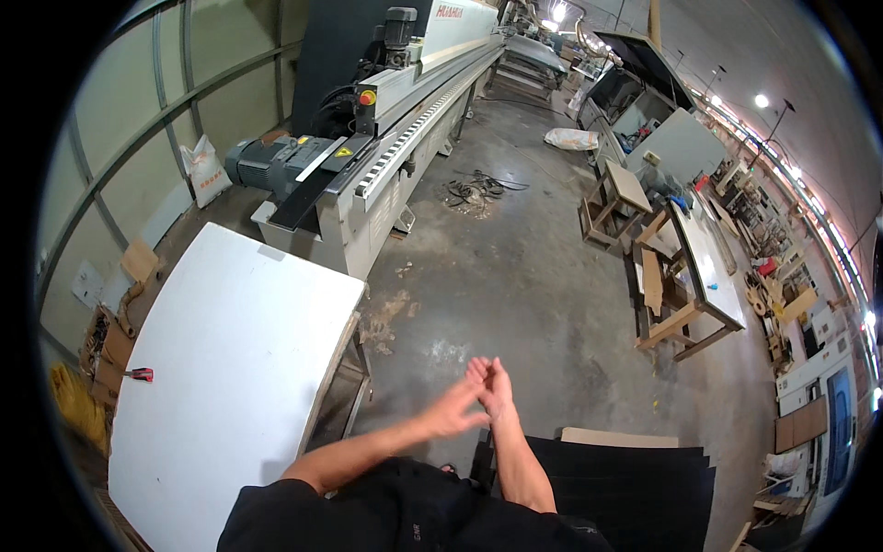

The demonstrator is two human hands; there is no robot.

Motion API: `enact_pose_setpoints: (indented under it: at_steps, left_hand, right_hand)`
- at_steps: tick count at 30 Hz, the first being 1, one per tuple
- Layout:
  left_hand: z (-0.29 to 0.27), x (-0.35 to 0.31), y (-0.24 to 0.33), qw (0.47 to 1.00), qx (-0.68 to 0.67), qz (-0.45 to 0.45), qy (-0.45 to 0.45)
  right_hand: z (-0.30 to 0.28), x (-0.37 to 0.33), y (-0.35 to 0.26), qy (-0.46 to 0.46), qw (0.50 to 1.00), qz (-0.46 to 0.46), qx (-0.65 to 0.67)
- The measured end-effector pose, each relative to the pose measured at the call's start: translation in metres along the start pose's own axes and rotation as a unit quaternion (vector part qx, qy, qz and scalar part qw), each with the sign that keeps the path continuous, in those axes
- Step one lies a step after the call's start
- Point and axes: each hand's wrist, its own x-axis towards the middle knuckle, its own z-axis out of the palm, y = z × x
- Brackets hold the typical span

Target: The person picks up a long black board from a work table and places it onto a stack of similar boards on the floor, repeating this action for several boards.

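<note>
Left hand: (pixel 452 414) fingers loosely spread, slightly blurred, no object visible in it; reaches across toward the right wrist, contact can't be confirmed.
Right hand: (pixel 496 391) raised over the floor, fingers look loosely bent; nothing seen in it, partly overlapped — how far closed, can't tell.
Black panels: (pixel 635 492) layered stack at lower right, beside the right forearm; neither hand on them.
White-topped table: (pixel 244 340) to the left, red knife (pixel 140 374) lying near its left edge; hands off both.
Long grey machine: (pixel 377 207) beyond the table; running or not, unclear.
Progress: reads as between handling steps; panels stacked — finished or waiting, can't tell; amount left not shown.
</note>
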Motion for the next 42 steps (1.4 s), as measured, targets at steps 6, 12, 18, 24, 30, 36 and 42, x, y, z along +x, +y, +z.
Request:
enact_pose_setpoints:
  at_steps: [6,12,18,24,30,36,42]
  left_hand:
    - [0.019,-0.010,0.055,0.985,-0.099,-0.131,-0.054]
    - [0.014,-0.019,0.040,0.998,0.018,-0.051,0.032]
    - [-0.007,-0.035,0.051,0.994,-0.032,-0.065,-0.079]
    - [-0.013,-0.045,0.057,0.987,-0.024,-0.096,-0.123]
    - [-0.014,-0.049,0.047,0.995,-0.016,-0.082,-0.061]
    - [-0.039,-0.045,0.069,0.982,-0.077,-0.124,-0.123]
    - [-0.176,-0.046,-0.049,0.942,0.232,-0.156,0.185]
  right_hand:
    - [0.046,-0.005,-0.026,0.034,0.992,-0.008,0.122]
    - [0.049,-0.008,-0.003,0.038,0.990,0.002,0.139]
    - [0.029,-0.008,0.022,0.099,0.984,0.006,0.146]
    - [0.029,0.000,0.047,0.120,0.985,0.026,0.125]
    - [0.043,0.000,0.050,0.138,0.985,0.031,0.100]
    - [0.038,-0.003,0.046,0.140,0.985,0.028,0.098]
    - [0.003,-0.027,0.031,0.058,0.998,0.033,0.000]
